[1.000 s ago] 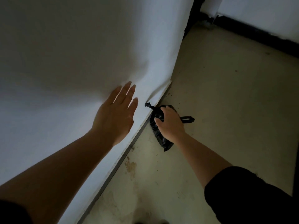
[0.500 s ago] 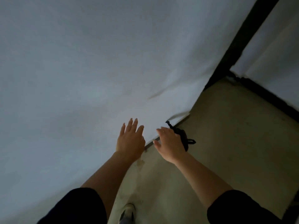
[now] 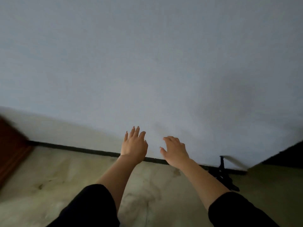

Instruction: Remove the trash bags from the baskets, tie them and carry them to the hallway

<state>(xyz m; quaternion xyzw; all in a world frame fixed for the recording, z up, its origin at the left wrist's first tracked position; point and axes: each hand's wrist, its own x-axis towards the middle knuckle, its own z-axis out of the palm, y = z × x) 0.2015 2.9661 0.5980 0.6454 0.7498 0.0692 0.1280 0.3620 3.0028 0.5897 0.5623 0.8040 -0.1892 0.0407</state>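
Note:
A small black tied trash bag [image 3: 225,176] lies on the pale floor at the foot of the white wall, to the right of my right forearm, which hides part of it. No hand touches the bag. My left hand [image 3: 134,145] is raised in front of the wall with its fingers spread and straight. Beside it, my right hand [image 3: 176,150] hangs empty, fingers loosely bent. No basket is in view.
A white wall [image 3: 147,63] fills most of the view, with a black skirting strip [image 3: 82,149] along its base. The stained pale floor [image 3: 49,185] runs below. A blurred reddish-brown wooden edge [image 3: 11,145] stands at the left, and a dark strip [image 3: 285,156] marks the right corner.
My right hand let go of the black bag, which now lies on the floor by the wall. Both hands rose and my view swung left.

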